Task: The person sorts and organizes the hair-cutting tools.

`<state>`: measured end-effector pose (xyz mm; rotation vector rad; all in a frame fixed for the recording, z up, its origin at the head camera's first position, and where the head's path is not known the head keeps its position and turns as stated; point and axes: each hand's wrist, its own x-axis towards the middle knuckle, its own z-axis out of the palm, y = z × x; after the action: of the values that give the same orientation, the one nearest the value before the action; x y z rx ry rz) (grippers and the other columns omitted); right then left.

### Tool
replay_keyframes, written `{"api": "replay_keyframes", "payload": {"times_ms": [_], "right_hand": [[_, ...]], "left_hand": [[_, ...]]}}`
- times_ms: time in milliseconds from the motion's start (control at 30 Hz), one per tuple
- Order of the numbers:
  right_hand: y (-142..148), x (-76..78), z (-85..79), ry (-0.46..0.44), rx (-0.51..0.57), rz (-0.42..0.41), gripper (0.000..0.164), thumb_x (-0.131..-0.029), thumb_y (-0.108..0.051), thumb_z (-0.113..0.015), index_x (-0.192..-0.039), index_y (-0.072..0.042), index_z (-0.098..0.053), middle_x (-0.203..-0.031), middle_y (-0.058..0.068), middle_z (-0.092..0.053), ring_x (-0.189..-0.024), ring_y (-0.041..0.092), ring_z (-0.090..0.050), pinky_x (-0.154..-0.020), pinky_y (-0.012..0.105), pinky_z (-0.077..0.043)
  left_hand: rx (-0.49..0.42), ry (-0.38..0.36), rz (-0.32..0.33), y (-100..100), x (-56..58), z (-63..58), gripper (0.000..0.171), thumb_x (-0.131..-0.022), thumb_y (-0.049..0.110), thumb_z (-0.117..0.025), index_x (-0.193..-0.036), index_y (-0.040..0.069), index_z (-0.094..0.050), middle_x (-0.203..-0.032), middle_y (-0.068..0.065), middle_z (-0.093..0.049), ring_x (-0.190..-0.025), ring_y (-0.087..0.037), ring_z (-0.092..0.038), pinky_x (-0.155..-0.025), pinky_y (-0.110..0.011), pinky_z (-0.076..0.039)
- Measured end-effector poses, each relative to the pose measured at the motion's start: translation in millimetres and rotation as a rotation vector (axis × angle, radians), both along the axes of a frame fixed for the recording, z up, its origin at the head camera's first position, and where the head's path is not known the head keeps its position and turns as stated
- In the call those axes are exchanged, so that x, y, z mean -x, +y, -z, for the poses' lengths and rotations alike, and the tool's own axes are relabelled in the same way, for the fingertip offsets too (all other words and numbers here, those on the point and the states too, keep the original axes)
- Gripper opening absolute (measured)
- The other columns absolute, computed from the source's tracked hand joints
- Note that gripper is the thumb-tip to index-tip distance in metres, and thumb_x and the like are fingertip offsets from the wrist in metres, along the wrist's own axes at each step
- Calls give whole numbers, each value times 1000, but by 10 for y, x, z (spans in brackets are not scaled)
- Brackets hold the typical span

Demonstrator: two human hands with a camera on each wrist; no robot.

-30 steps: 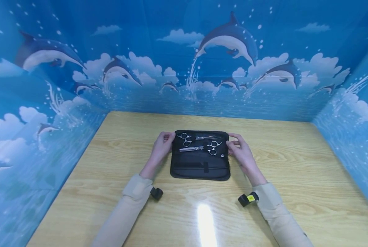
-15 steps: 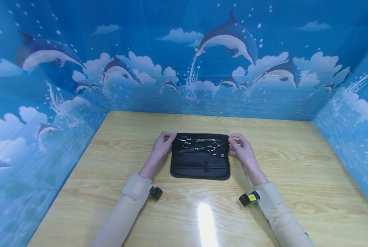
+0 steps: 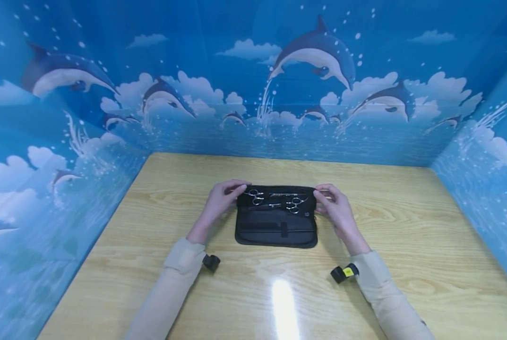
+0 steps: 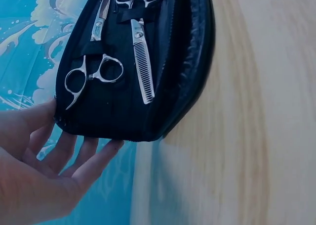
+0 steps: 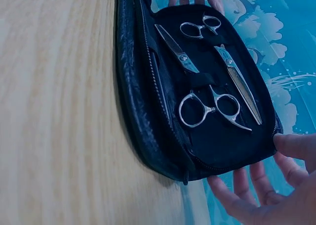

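An unfolded black zippered case [image 3: 257, 237] lies mid-table, its far flap tilted up. Strapped to that flap are silver haircutting scissors [image 4: 98, 27] and toothed thinning shears [image 4: 143, 71]; both also show in the right wrist view. My left hand [image 3: 220, 200] holds the flap's far left corner, thumb at the front edge and fingers behind. At the opposite corner my right hand [image 3: 337, 210] pinches the flap between thumb and fingers. The near half of the case rests on the wood, with a slim pocket and small strap on it.
The wooden table [image 3: 406, 226] extends around the case on every side. A blue dolphin-printed backdrop [image 3: 253, 118] rises behind it and along both sides. Glare shows on the wood near the front.
The far flap has risen and tipped toward me, so the scissors look foreshortened. My left hand has shifted, its fingers now reaching further over the far edge.
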<state>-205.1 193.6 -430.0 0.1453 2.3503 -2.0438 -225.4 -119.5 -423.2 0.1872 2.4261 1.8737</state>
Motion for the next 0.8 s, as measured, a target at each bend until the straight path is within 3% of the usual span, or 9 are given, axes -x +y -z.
{"api": "replay_keyframes", "payload": {"times_ms": [200, 300, 500, 700, 800], "right_hand": [[60, -14, -7, 110, -103, -43, 36, -100, -20, -66, -125, 6, -63, -116, 7, -66, -94, 4, -66, -90, 34, -59], [94, -44, -32, 169, -220, -58, 35, -97, -24, -70, -120, 2, -69, -120, 14, -67, -94, 3, -67, -87, 28, -58], [130, -103, -50, 221, -423, -67, 31, -94, -30, -74, -115, -7, -74, -115, 11, -73, -100, 12, -68, -84, 19, -50], [158, -126, -53, 260, -485, -101, 20, -93, -21, -76, -108, -7, -76, -109, 9, -75, -103, 24, -70, -87, 19, -54], [176, -146, -48, 257, -486, -131, 18, -91, -17, -77, -106, -6, -76, -107, 10, -75, -104, 25, -70, -89, 25, -57]], "left_hand": [[106, 50, 38, -57, -27, -63, 28, -98, 24, -68, -122, 10, -74, -128, -8, -70, -122, -25, -63, -103, -41, -51], [170, 85, 66, -99, -51, -95, 27, -97, 24, -70, -120, 12, -75, -124, -6, -72, -118, -23, -65, -102, -41, -52], [222, 90, 129, -162, -101, -88, 26, -95, 24, -72, -119, 14, -76, -121, -5, -73, -113, -22, -69, -94, -39, -56], [255, 89, 152, -175, -138, -43, 26, -94, 23, -73, -118, 15, -77, -119, -4, -74, -113, -21, -68, -95, -37, -56], [274, 93, 150, -176, -164, -40, 24, -93, 23, -74, -116, 15, -78, -116, -3, -75, -111, -21, -70, -94, -37, -57]]}}
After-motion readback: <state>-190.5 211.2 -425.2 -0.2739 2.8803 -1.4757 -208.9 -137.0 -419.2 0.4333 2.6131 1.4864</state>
